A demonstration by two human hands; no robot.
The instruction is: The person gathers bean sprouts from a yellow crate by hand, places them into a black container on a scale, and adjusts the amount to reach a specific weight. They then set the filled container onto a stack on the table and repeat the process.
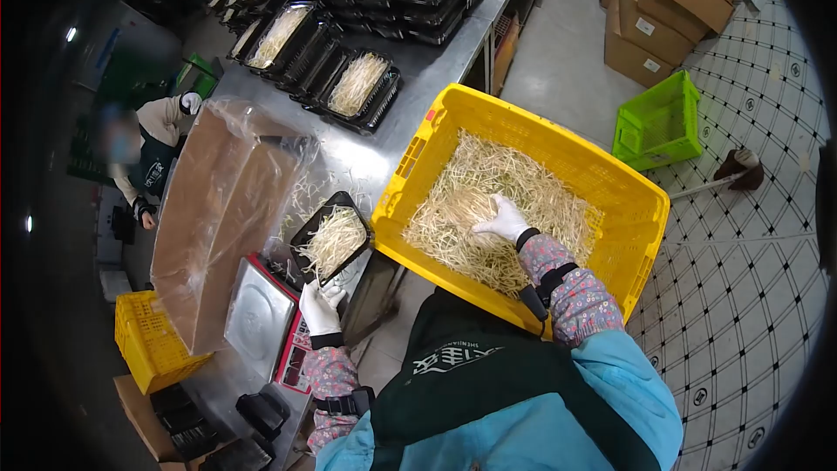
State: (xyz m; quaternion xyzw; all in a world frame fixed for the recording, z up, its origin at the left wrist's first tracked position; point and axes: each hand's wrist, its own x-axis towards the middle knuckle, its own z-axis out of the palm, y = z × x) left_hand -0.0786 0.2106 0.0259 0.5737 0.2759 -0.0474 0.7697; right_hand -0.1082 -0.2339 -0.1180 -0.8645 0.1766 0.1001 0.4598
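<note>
A yellow plastic crate (453, 118) full of pale bean sprouts (488, 201) rests tilted on the steel table's edge. My right hand (503, 220), in a white glove, is plunged into the sprouts with its fingers closing on a bunch. A black tray (307, 231) partly filled with sprouts lies on the table next to the crate. My left hand (319, 307), also gloved, grips the near edge of that tray. A red scale with a steel pan (257, 314) sits just left of my left hand.
Stacks of filled black trays (357, 83) cover the far end of the steel table (436, 65). A plastic-lined cardboard box (218, 209) stands on the left. Another person (144, 153) works beyond it. A yellow crate (148, 340), a green crate (658, 122) and cartons (667, 0) are on the floor.
</note>
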